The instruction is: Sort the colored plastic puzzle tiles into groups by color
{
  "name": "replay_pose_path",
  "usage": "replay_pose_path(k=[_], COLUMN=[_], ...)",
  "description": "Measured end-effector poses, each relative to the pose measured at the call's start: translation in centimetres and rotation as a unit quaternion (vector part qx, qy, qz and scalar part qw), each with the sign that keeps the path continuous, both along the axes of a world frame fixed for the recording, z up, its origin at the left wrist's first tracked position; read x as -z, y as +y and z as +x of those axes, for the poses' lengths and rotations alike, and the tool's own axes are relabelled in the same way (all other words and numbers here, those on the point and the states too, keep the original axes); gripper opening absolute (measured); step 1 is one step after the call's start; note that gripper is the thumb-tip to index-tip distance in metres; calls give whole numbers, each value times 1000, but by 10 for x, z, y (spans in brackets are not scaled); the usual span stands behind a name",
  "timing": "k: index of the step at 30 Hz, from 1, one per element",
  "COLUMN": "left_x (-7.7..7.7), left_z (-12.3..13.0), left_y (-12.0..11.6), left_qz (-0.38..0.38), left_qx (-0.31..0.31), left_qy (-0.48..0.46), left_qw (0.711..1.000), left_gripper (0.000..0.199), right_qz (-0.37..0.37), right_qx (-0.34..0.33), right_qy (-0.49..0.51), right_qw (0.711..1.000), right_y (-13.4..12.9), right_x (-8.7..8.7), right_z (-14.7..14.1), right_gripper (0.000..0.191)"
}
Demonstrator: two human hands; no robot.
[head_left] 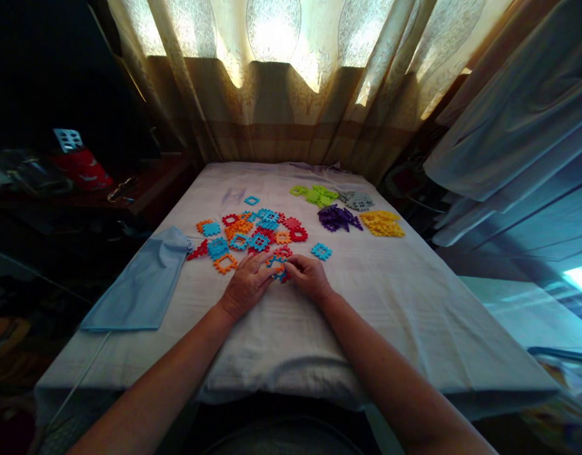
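Note:
Near the front of a mixed heap, a blue square interlocking plastic piece (275,260) sits between my two hands, low over the cloth. My left hand (244,284) has its thumb and forefinger at the piece's left side. From the other side, my right hand (310,277) pinches its edge with thumb and fingertips. Bits of red and orange show by the fingers; whether these are joined to the blue piece I cannot tell. Just beyond lies the heap of blue, red and orange notched pieces (240,242). One blue frame piece (321,251) lies apart, right of my right hand.
Sorted at the back right are green pieces (321,195), grey pieces (357,201), purple pieces (338,218) and yellow pieces (381,224). A light-blue cloth bag (139,284) lies at the left of the white-covered table (395,322). Curtains (272,114) hang behind.

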State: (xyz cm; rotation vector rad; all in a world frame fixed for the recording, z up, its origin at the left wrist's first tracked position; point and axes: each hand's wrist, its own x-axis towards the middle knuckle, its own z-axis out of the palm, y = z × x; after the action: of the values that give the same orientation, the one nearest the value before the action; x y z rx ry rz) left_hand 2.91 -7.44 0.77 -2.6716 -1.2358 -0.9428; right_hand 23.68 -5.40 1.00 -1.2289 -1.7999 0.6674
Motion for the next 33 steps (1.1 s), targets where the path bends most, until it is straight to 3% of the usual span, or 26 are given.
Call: replay_pose_path(k=[4,11,14,26,33], left_x=[1,-3,-3,-1,1], left_z=[0,-3,-6,-8,-8], left_y=[-1,-1,0,0,0], left_qz=[-5,-36,-40,-22,-21], left_qx=[-6,-35,-57,-52,-52], left_qy=[-13,-24,-37,-42,-42], left_qw=[1000,998,997,998,998], left_gripper=[31,34,31,25,25], right_qz=[3,-15,-46,-70,-68], right_qx=[39,276,331,343,351], right_qy=[28,24,13,-152,-191], right_qw=[999,961,942,924,914], right_y=[7,31,36,32,30], right_x=[-1,6,11,11,9], right_z=[11,87,112,106,103], right_gripper=[31,40,40,31,32])
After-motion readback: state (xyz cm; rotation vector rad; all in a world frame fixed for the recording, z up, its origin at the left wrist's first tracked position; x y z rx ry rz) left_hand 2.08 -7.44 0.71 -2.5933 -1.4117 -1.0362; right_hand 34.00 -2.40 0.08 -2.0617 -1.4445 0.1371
